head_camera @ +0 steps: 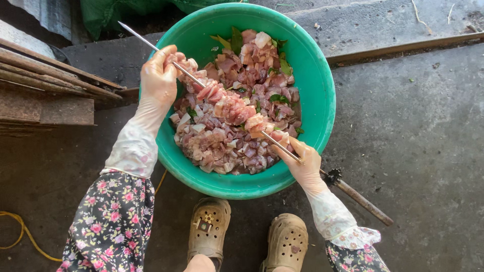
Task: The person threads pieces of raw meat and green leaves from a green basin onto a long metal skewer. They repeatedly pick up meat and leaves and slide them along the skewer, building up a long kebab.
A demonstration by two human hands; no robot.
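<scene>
Head view: metal skewer of meat chunks slanting above green basin, left hand closed near tip, right hand pinching handle end.

A skewer lies across the basin (meat pieces inside), planks left.
</scene>
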